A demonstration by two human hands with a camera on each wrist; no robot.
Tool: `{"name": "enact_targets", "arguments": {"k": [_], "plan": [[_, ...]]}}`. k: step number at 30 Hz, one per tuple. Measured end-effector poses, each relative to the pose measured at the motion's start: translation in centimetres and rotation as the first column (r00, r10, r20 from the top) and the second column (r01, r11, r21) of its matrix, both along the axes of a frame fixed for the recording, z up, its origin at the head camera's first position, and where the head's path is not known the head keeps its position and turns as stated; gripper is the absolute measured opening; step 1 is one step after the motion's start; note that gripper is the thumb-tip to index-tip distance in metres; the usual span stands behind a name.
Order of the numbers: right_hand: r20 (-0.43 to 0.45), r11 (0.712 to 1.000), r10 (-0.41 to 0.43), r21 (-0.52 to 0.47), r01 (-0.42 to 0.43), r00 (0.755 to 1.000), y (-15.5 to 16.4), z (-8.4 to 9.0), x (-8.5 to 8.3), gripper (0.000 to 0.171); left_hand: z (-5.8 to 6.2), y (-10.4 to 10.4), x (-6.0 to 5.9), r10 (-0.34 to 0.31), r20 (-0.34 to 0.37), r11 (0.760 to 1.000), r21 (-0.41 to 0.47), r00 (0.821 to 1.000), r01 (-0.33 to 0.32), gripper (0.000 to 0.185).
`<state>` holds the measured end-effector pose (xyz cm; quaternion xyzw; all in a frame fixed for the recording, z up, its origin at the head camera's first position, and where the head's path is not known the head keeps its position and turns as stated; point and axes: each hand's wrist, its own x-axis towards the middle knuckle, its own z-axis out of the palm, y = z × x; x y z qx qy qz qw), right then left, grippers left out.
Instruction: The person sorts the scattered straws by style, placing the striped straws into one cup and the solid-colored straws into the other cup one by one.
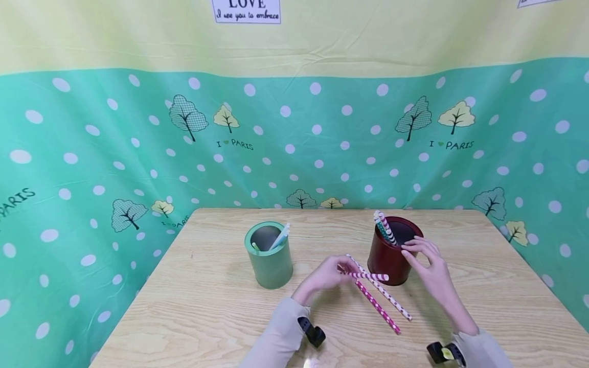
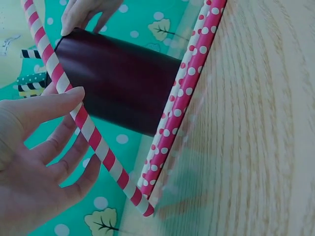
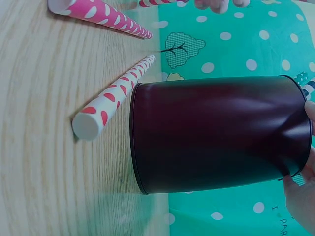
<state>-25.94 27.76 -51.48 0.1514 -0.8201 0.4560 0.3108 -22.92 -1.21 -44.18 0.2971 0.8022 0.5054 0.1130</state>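
Note:
My left hand [image 1: 327,274] pinches a pink-and-white striped paper straw [image 2: 103,150] between thumb and fingers, above the table. Under it lie a white straw with red dots [image 1: 394,301] and a pink straw with white dots [image 1: 379,309], side by side in front of a dark red cylindrical holder [image 3: 216,135]. At that holder's near right rim, my right hand [image 1: 432,270] grips the edge with thumb and fingertips. Several patterned straws [image 1: 385,229], some striped and one teal with dots, lean inside the holder at its left.
To the left on the wooden table [image 1: 207,296] stands a green cylindrical holder [image 1: 272,266] with light blue straws [image 1: 281,236] and a green one leaning in it. Behind the table hangs a green and yellow curtain [image 1: 322,138] with dots and trees.

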Motion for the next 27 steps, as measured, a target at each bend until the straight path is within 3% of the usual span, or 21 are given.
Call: {"name": "enact_targets", "arguments": {"k": [10,17,23,27], "plan": [[0.010,1.000,-0.016,0.011,0.016,1.000,0.0,0.0,0.0,0.021,0.6,0.1,0.2,0.074,0.038,0.994,0.073,0.997,-0.077,0.019],[0.010,0.998,0.062,-0.022,-0.062,0.998,-0.7,1.8,1.2,0.021,3.6,0.1,1.7,0.103,0.078,0.981,0.158,0.992,-0.114,0.017],[0.018,0.995,0.087,-0.040,-0.086,0.996,-1.6,3.8,2.5,0.019,4.6,0.4,1.8,0.135,0.084,0.970,0.194,0.987,-0.149,0.018],[0.026,0.997,0.074,-0.036,-0.073,0.997,-1.5,3.5,2.4,0.018,5.5,0.5,1.8,0.160,0.064,0.965,0.201,0.985,-0.170,0.019]]}}
